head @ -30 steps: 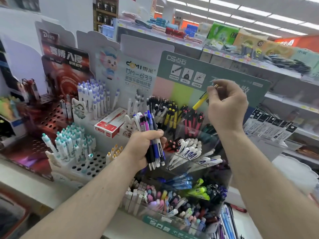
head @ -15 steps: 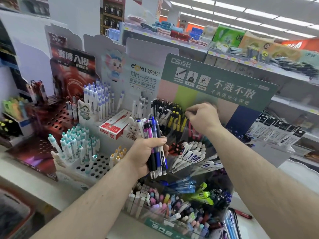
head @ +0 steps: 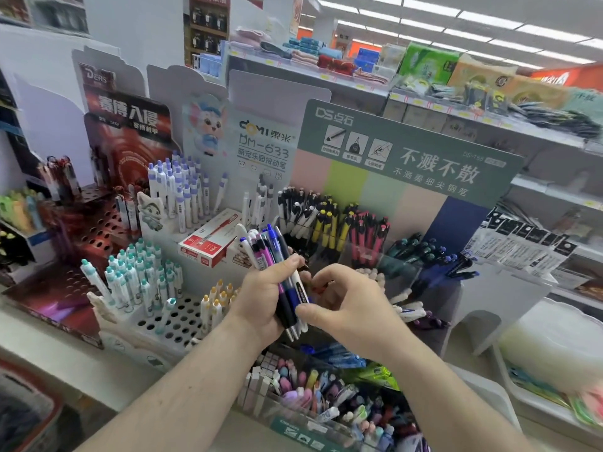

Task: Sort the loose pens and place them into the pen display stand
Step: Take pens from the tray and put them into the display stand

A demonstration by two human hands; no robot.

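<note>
Now hands (head: 261, 298) (head: 350, 305) both pinching pen bundle (head: 277, 265); stand (head: 456, 164) compartments pen-filled.

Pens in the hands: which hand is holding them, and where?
The left hand grips a bunch of pens around their lower barrels. The right hand pinches one pen near its tip.
</note>
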